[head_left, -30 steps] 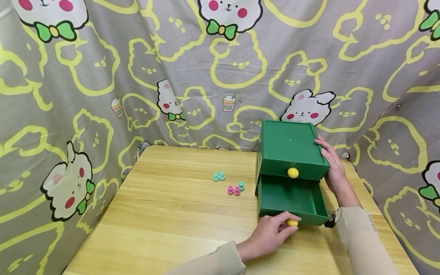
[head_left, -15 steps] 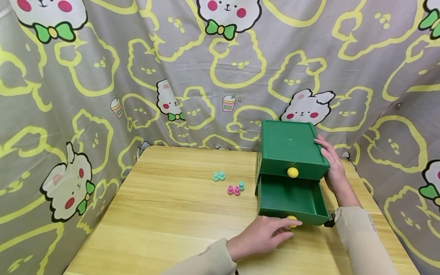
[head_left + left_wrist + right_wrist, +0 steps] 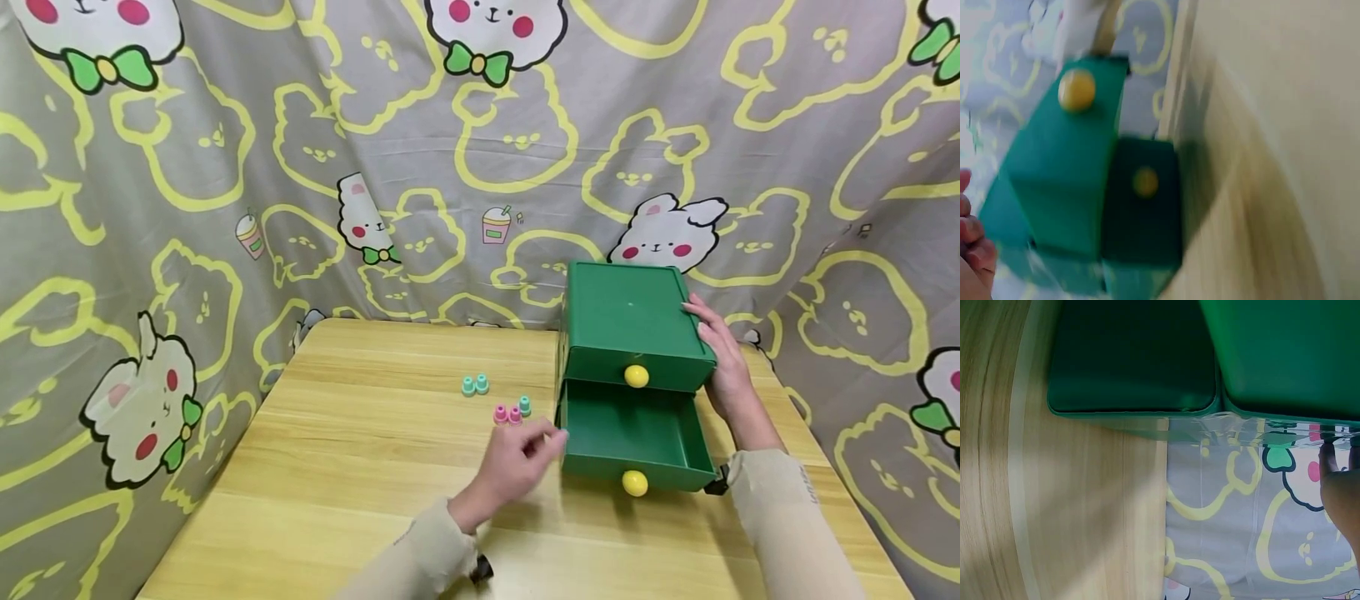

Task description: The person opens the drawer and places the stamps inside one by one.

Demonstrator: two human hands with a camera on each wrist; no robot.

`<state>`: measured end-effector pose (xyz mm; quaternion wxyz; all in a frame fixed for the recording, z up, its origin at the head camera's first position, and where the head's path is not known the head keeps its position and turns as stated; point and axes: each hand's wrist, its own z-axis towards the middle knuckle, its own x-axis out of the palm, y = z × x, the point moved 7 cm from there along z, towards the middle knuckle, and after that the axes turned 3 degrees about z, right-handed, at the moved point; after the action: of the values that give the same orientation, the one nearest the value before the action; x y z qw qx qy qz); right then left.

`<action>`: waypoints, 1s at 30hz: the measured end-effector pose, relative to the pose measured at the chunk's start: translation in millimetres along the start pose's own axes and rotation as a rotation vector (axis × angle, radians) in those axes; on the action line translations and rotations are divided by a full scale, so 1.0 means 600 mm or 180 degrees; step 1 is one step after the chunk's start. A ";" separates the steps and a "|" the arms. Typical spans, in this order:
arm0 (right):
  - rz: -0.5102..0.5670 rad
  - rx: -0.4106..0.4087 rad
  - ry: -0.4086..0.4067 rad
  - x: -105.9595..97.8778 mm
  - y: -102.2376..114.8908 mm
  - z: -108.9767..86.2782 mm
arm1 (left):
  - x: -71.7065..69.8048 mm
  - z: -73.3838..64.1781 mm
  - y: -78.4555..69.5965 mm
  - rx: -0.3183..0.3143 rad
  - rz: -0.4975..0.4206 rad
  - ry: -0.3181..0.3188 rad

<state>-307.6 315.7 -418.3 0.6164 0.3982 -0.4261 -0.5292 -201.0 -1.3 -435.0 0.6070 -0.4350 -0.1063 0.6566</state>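
A green drawer cabinet (image 3: 630, 308) with yellow knobs stands at the right of the table. One drawer (image 3: 633, 429) is pulled out and bare inside; the drawer front above it is closed. The left wrist view, blurred, shows a darker front (image 3: 1141, 219) with its own knob beneath it. My left hand (image 3: 513, 467) is in the air beside the pulled-out drawer, fingers loosely curled around nothing. Just past it lie two pink cone-shaped pieces (image 3: 507, 415) and a teal one (image 3: 524, 406). My right hand (image 3: 727, 367) rests against the cabinet's right side.
Two more teal cone-shaped pieces (image 3: 475, 385) lie farther back on the wooden table (image 3: 360, 467). A grey patterned curtain (image 3: 420, 150) hangs close behind the cabinet and around the table's sides.
My left hand has let go of the pulled-out drawer's yellow knob and moved left and up, towards the small pieces. The drawer and my right hand have stayed put.
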 end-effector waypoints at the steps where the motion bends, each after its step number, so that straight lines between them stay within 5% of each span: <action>1: -0.0001 0.0002 -0.0002 0.000 0.000 0.000 | -0.011 0.003 0.021 -0.0240 -0.0066 -0.0091; 6: -0.0001 0.0020 -0.0014 0.000 -0.001 0.000 | -0.049 0.002 0.120 -0.1198 -0.0101 -0.0332; 11: 0.0004 -0.0002 0.0006 0.000 0.000 -0.001 | -0.055 -0.011 0.186 -0.1600 0.0108 -0.0092; 17: 0.0007 -0.0014 -0.0002 0.000 -0.001 0.000 | -0.048 -0.033 0.237 -0.2015 -0.0153 0.0240; 22: 0.0008 0.0011 -0.0013 0.001 -0.001 0.000 | -0.047 -0.043 0.260 -0.2272 -0.0165 0.0384; 30: 0.0003 0.0019 -0.0035 0.001 0.002 0.000 | -0.044 -0.043 0.268 -0.2221 0.0022 0.0491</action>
<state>-307.4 315.1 -417.2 0.6132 0.3969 -0.4312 -0.5298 -299.3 -73.6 -545.8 0.4260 -0.6647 -0.2765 0.5480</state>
